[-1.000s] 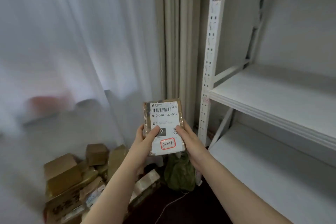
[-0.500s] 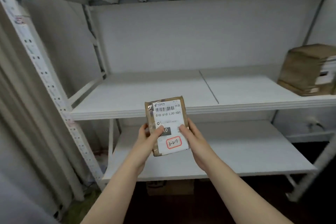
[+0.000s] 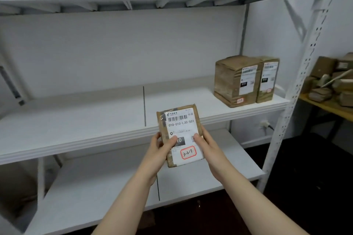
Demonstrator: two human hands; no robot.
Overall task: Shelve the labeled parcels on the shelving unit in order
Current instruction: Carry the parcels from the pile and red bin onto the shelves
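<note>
White shelving unit (image 3: 298, 86), larger brown parcel (image 3: 234, 82) just beside narrower parcel (image 3: 267, 80) at middle shelf's (image 3: 76, 120) right end.

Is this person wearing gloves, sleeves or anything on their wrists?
No. The left hand and right hand are bare, without gloves; no rings or watch show. The left forearm and right forearm are uncovered to the picture's edge; no sleeve shows.

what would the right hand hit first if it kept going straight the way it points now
The right hand, gripping the parcel, would probably meet the middle shelf at its front edge first; depth is unclear.
</note>
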